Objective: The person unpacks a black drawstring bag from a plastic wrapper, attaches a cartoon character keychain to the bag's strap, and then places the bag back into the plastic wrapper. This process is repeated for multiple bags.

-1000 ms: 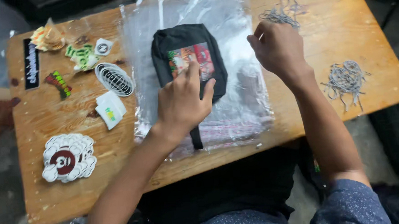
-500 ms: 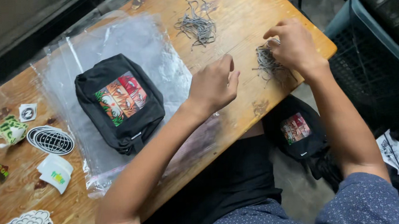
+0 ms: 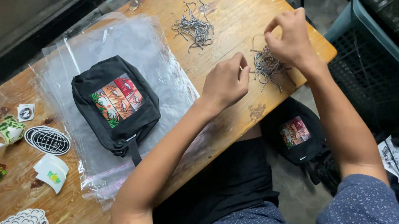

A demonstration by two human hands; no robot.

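Observation:
My right hand (image 3: 289, 37) pinches a grey string from a tangled pile of grey strings (image 3: 268, 66) near the right edge of the wooden table (image 3: 230, 18). My left hand (image 3: 226, 81) is loosely curled just left of that pile, its fingertips touching the strings. A black folded garment with a colourful square print (image 3: 115, 103) lies on a stack of clear plastic bags (image 3: 126, 47) to the left, apart from both hands.
A second pile of grey strings (image 3: 193, 28) lies further back. Several stickers (image 3: 48, 139) are spread along the table's left side. Another black printed garment (image 3: 295, 131) sits below the table edge. A grey plastic crate (image 3: 379, 27) stands at right.
The view swung right. My left hand left the garment and moved to the string pile. My right hand went to the pile and now lifts a string.

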